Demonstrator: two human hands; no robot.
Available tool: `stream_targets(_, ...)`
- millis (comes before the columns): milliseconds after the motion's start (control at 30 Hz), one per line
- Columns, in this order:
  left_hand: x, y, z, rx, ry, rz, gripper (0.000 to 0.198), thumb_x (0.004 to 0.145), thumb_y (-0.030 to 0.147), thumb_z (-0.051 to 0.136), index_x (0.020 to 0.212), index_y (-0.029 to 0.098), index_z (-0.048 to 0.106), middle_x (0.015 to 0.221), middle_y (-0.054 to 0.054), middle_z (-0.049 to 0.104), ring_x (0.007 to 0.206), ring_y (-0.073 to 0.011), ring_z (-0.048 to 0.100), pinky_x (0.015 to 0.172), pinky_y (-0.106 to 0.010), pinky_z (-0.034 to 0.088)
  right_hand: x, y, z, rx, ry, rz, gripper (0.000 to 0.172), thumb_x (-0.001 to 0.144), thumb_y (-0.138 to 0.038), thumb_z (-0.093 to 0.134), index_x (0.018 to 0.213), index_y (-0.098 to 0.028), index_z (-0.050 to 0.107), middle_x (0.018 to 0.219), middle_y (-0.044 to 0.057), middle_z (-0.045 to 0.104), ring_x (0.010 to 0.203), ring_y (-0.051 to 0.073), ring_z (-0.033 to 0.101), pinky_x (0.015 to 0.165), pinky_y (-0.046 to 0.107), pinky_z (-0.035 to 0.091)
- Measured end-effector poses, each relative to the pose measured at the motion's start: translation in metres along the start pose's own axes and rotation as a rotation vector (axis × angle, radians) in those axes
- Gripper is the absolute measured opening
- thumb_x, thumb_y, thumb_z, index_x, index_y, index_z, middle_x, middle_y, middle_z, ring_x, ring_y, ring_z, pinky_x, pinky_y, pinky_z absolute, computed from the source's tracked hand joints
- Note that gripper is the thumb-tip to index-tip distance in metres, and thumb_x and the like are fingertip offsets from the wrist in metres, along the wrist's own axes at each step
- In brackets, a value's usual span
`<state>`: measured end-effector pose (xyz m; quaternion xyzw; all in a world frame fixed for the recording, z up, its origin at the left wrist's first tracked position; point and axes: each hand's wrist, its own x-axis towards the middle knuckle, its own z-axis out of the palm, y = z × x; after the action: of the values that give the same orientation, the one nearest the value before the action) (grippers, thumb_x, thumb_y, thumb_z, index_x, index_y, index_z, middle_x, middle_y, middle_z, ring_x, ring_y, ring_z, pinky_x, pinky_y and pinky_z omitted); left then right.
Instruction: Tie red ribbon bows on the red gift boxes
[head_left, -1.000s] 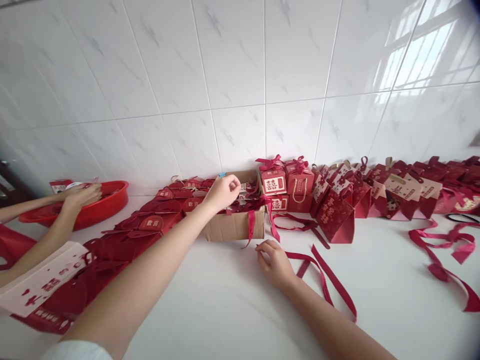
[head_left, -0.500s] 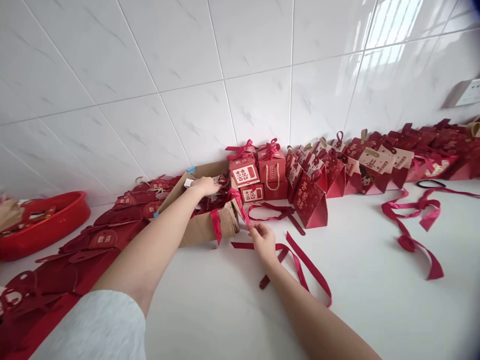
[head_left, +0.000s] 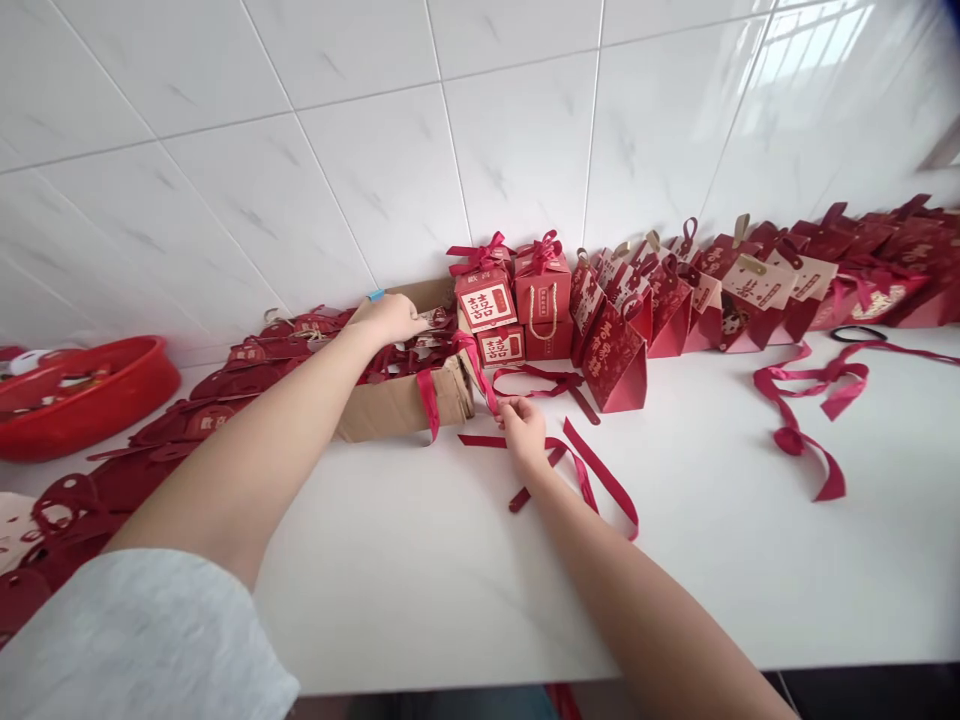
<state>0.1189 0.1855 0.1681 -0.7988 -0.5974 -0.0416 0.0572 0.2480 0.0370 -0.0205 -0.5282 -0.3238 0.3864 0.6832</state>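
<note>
My left hand (head_left: 391, 318) reaches over an open cardboard box (head_left: 386, 408), its fingers curled down among red and cream paper pieces (head_left: 442, 340). What it grips inside is hidden. At the box's right end, my right hand (head_left: 523, 428) pinches the lower part of a red ribbon (head_left: 478, 370) that hangs over the corner. Another strip of ribbon (head_left: 427, 392) drapes across the box's front wall. More loose red ribbon (head_left: 611, 485) lies curled on the white table beside my right hand.
Small red gift boxes (head_left: 486, 300) with bows are stacked behind the box. Triangular red gift boxes (head_left: 616, 370) line the wall to the right. On the left are flat-lying red bags (head_left: 214, 420) and a red basin (head_left: 90, 410). Tangled ribbon (head_left: 795, 400) and a black ring (head_left: 859, 334) lie at right.
The view has tilted down, so the table's front edge now shows. My left hand stays in the box, shifted slightly left in the view. The right hand still holds the ribbon.
</note>
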Motion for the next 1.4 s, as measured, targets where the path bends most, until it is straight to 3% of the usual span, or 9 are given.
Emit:
stream_targets(167,-0.077,-0.02,-0.045,-0.186,0.268,-0.003,0.032,0.083,0.035,0.038,0.071,0.014,0.059,0.071,-0.003,0.061,0.07,-0.015,0.058,0.063,-0.024,0.041,-0.013,-0.007,-0.003,-0.095,-0.012,-0.134,0.022,0.074,-0.036,0.049,0.079,-0.017,0.057,0.078,0.005,0.062,0.07,0.017,0.056,0.067,0.03,0.047)
stream_targets(233,-0.128,-0.029,-0.049,-0.669,0.329,0.007,0.03,0.081,0.037,0.041,0.066,0.014,0.054,0.064,-0.002,0.056,0.057,-0.0106,0.05,0.055,-0.022,0.039,-0.029,-0.02,-0.002,-0.13,-0.045,-0.238,0.02,0.075,-0.036,0.051,0.08,-0.017,0.059,0.081,0.005,0.061,0.074,0.018,0.055,0.07,0.031,0.046)
stream_targets(367,-0.235,-0.036,-0.031,-1.307,0.332,-0.101,0.028,0.075,0.036,0.048,0.055,0.019,0.042,0.053,0.001,0.044,0.046,-0.0085,0.036,0.047,-0.024,0.032,-0.081,-0.059,0.007,-0.147,-0.206,-0.467,0.014,0.081,-0.032,0.054,0.079,-0.02,0.06,0.076,0.003,0.059,0.072,0.016,0.053,0.071,0.031,0.045)
stream_targets(533,-0.318,-0.031,0.009,-1.691,0.274,-0.147,0.031,0.078,0.035,0.054,0.054,0.018,0.042,0.049,0.004,0.04,0.047,-0.0087,0.033,0.049,-0.024,0.028,-0.143,-0.102,0.029,-0.225,-0.816,-0.627,0.021,0.089,-0.03,0.054,0.108,-0.021,0.059,0.096,0.007,0.063,0.084,0.017,0.061,0.072,0.03,0.052)
stream_targets(633,-0.342,-0.031,0.029,-1.807,0.331,-0.144,0.034,0.078,0.036,0.057,0.053,0.018,0.044,0.048,0.004,0.04,0.048,-0.0092,0.033,0.051,-0.025,0.028,-0.158,-0.119,0.043,-0.207,-1.076,-0.672,0.041,0.09,-0.028,0.056,0.13,-0.022,0.048,0.108,0.008,0.063,0.099,0.017,0.06,0.083,0.031,0.052)
stream_targets(800,-0.364,-0.033,0.049,-1.918,0.346,-0.152,0.032,0.078,0.039,0.06,0.057,0.018,0.049,0.048,0.004,0.04,0.048,-0.0094,0.032,0.049,-0.025,0.026,-0.166,-0.137,0.056,-0.219,-1.308,-0.875,0.025,0.092,-0.017,0.051,0.115,-0.023,0.058,0.097,0.006,0.064,0.09,0.014,0.062,0.079,0.027,0.053)
stream_targets(1067,-0.385,-0.04,0.042,-1.752,0.285,-0.059,0.033,0.091,0.042,0.049,0.069,0.018,0.052,0.061,0.002,0.041,0.058,-0.0122,0.036,0.057,-0.026,0.029,-0.175,-0.124,0.054,-0.258,-1.239,-1.208,0.037,0.089,-0.003,0.046,0.118,-0.024,0.057,0.098,0.009,0.058,0.087,0.015,0.06,0.071,0.027,0.054)
stream_targets(1233,-0.394,-0.045,0.043,-1.73,0.415,-0.007,0.023,0.09,0.041,0.053,0.087,0.02,0.062,0.079,-0.002,0.055,0.074,-0.0159,0.048,0.068,-0.027,0.037,-0.174,-0.115,0.045,-0.155,-1.26,-1.276,0.037,0.087,-0.004,0.053,0.121,-0.017,0.059,0.1,0.011,0.063,0.093,0.018,0.062,0.076,0.032,0.055)
stream_targets(1400,-0.398,-0.045,0.044,-1.688,0.345,0.077,0.011,0.087,0.028,0.062,0.092,0.021,0.068,0.082,-0.003,0.059,0.077,-0.0156,0.052,0.072,-0.027,0.04,-0.173,-0.113,0.042,-0.093,-1.236,-1.326,0.034,0.085,-0.001,0.056,0.117,-0.012,0.062,0.098,0.011,0.063,0.091,0.018,0.061,0.071,0.031,0.056)
